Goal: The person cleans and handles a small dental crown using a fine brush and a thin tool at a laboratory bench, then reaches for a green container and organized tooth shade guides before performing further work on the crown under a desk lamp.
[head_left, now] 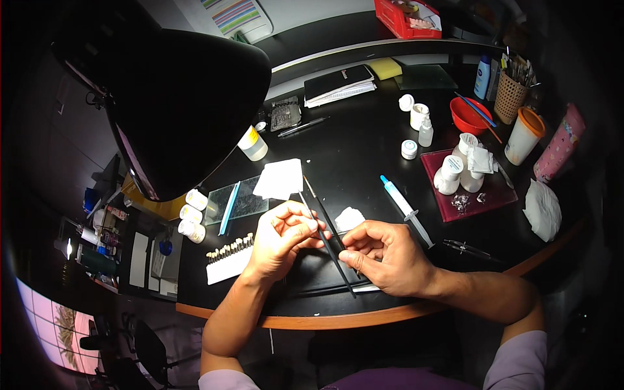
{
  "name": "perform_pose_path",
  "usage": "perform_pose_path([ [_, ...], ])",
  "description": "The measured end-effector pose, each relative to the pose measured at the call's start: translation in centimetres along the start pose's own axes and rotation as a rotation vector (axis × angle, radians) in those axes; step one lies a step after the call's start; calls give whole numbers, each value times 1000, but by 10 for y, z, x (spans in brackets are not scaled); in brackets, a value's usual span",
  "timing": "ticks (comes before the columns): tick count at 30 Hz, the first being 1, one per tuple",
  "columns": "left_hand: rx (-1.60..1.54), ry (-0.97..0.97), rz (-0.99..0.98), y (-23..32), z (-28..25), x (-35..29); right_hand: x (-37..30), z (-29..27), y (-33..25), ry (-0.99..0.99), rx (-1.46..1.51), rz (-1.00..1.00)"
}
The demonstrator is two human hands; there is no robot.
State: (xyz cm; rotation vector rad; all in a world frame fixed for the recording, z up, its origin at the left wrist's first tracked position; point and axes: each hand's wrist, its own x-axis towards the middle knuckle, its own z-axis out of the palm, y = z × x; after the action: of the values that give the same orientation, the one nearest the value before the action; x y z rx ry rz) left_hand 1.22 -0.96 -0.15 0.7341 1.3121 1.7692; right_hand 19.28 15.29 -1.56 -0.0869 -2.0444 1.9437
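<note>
My left hand (281,237) is closed in a pinch round a thin dark-handled brush (338,267) that slants down toward the table's front edge. In my right hand (393,257), the closed fingers grip a second slim dark brush (320,205), whose tip points up and away. The two brushes lie close together, and both hands are above the table. Just beyond my right hand sits a crumpled white tissue (350,220). White paper sheets (283,179) lie past my left hand. Beside my left forearm is a white block (227,268) holding several small tooth-like pegs.
A black lamp shade (188,97) hangs over the left. On the right are a blue-tipped syringe (402,203), dividers (465,248), a magenta slab (448,207) bearing white bottles, and a red bowl (463,123). White jars (190,214) and a glass plate (250,205) stand left.
</note>
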Motion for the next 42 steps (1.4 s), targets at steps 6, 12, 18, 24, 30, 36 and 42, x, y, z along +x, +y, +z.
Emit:
perform_pose_path([
  [6, -5, -33, -1, 0, -2, -2, 0, 1, -11, -10, -66, 21],
  [12, -21, -15, 20, -3, -4, -1, 2, 1, -10, 7, -124, -2],
  [18, 19, -12, 2, -1, -3, -3, -1, 1, -9, -57, -195, 45],
  [24, 36, -29, -22, 5, -1, -5, 0, 1, -7, -27, -210, 24],
  [30, -3, -55, 24, 4, -3, -5, 0, -1, -11, -69, -194, 79],
  [36, 17, -2, -1, 10, 5, -5, 2, -1, -8, -19, -180, 43],
  [42, 9, 37, 10, 6, -2, -5, 2, -2, -9, -16, -213, 9],
])
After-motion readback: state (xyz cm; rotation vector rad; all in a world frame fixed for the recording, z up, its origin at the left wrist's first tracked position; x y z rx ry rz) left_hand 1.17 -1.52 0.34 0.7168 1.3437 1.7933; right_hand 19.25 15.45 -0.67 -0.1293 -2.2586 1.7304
